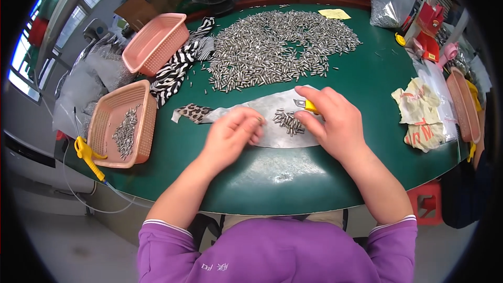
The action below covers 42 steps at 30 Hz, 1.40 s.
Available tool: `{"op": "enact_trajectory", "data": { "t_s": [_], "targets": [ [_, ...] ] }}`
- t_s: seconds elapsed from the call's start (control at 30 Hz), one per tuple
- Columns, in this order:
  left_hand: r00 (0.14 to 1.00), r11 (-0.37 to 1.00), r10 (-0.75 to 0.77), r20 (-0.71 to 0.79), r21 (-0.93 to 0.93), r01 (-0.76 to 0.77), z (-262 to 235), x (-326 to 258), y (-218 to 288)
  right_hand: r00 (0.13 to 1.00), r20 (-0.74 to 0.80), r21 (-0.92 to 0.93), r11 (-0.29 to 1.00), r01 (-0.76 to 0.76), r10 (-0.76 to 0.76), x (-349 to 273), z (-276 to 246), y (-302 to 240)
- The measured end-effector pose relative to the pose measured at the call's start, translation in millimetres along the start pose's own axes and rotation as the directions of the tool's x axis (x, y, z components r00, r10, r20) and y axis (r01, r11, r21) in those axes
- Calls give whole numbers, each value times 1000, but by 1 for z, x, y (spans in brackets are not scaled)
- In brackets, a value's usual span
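Observation:
My right hand (338,120) is curled round a yellow utility knife (310,106), its short blade pointing left. My left hand (233,133) is closed, thumb and fingertips pinched together; what they hold, if anything, is too small to name. Between the two hands a small heap of silvery metal pins (287,121) lies on a pale grey cloth (272,139). The right thumb is beside this heap. A leopard-print piece of fabric (193,111) shows at the cloth's left end.
A large spread of metal pins (262,47) covers the far green table (377,110). At left stand a pink basket (149,126) with pins, another pink basket (157,42), zebra-striped fabric (175,71) and a yellow air gun (89,157). Crumpled cloth (418,112) lies right.

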<state>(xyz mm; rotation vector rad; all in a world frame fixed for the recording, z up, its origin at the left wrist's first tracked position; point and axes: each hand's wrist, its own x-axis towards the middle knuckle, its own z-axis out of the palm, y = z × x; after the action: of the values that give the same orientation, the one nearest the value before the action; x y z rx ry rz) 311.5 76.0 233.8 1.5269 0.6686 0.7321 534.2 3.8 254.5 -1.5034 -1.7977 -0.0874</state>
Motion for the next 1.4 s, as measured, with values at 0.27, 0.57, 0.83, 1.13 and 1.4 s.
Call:
{"op": "enact_trajectory", "data": {
  "t_s": [0.27, 0.57, 0.83, 1.13, 1.4],
  "targets": [
    [699, 681, 483, -527, 728, 79, -151, -47, 42, 983, 22, -6, 983, -182, 182, 1, -7, 27],
    [691, 316, 547, -473, 881, 352, -178, -92, 44, 940, 315, -3, 991, -137, 131, -6, 0, 28],
    [943, 702, 322, -89, 690, -175, -20, -13, 50, 921, 375, -48, 995, -92, 103, -8, -1, 33],
    [963, 943, -135, 234, -268, 197, 14, -5, 0, 953, 229, 301, 945, 127, -201, -1, -1, 1],
    [905, 896, -311, 292, -226, 381, 8, -5, 5, 932, 251, 373, 915, 156, -261, -6, 9, -7]
  ]
}}
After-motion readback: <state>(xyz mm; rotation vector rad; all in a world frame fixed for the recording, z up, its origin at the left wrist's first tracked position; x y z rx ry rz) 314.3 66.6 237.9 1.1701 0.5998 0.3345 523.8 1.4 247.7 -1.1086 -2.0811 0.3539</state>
